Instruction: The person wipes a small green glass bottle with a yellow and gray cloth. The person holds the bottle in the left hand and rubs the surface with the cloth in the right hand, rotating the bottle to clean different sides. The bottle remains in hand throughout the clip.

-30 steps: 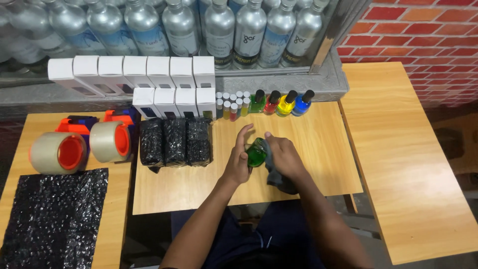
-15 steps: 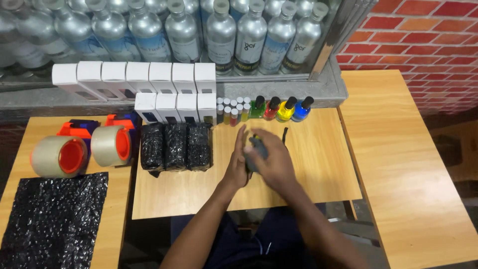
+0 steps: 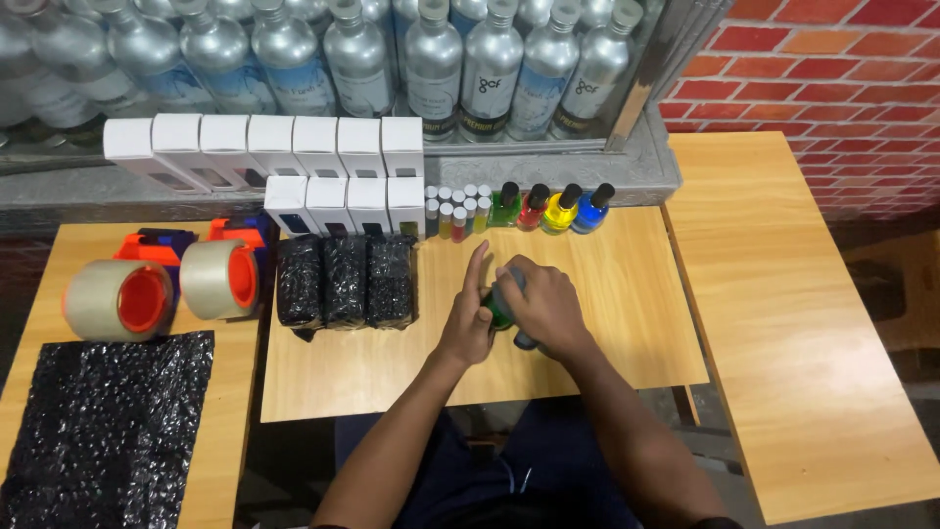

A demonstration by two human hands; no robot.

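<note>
Light: you get even, bright overhead light.
Glare: soft sheen on bottles (image 3: 431, 59).
Focus: sharp; edges slightly bowed.
</note>
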